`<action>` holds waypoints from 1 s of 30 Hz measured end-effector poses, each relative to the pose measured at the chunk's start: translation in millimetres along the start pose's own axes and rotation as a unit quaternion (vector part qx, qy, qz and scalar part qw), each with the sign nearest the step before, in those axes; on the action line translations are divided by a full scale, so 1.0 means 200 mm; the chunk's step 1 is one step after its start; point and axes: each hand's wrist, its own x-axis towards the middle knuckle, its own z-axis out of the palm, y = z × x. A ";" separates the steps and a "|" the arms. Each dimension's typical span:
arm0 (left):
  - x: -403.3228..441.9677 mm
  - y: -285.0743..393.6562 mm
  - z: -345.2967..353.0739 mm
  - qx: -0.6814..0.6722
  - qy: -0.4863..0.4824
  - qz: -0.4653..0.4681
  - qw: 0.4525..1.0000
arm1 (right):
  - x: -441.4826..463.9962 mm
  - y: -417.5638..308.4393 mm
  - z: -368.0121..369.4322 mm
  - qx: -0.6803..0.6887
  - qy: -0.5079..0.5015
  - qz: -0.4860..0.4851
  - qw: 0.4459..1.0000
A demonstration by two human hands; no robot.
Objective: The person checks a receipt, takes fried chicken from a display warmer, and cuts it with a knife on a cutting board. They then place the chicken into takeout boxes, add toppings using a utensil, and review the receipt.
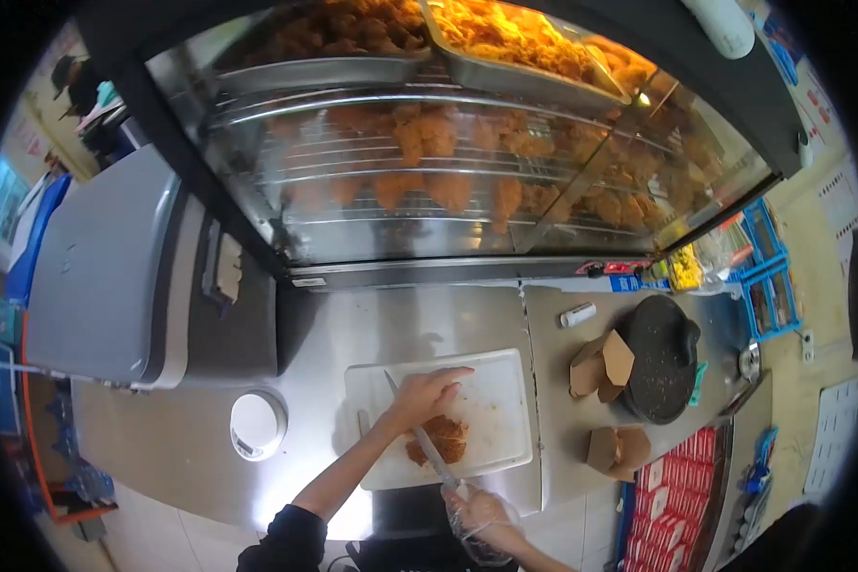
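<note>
My right hand [481, 520], in a clear plastic glove, grips the handle of a long knife [434, 454]. The blade slants up and left across the white cutting board [500, 410], its tip showing past my left hand. Bare and with fingers stretched out to the right, my left hand [424, 396] lies over the upper part of the blade; whether it presses on the steel is hidden. Beneath the blade sits a flat piece of browned fried chicken [451, 440], partly covered by the knife. Small crumbs dot the board.
A glass display case [400, 267] of fried chicken stands behind the board. White kitchen scales [257, 424] are to the left, near a grey machine [105, 276]. On the right are an open cardboard box [589, 372], another box [615, 450] and a dark round pan [660, 367].
</note>
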 end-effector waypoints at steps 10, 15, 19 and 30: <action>-0.06 -0.18 0.10 0.132 -0.113 0.151 0.973 | 0.21 0.06 0.48 0.086 0.110 0.087 0.986; -0.04 -0.18 0.12 0.126 -0.124 0.139 0.974 | 0.18 0.04 0.48 0.107 0.111 0.090 0.984; -0.03 -0.15 0.12 0.077 -0.093 0.162 0.979 | 0.19 0.10 0.55 0.088 0.137 0.079 0.984; -0.03 -0.12 0.17 0.056 -0.117 0.141 0.982 | 0.13 0.07 0.38 0.095 0.064 0.114 0.987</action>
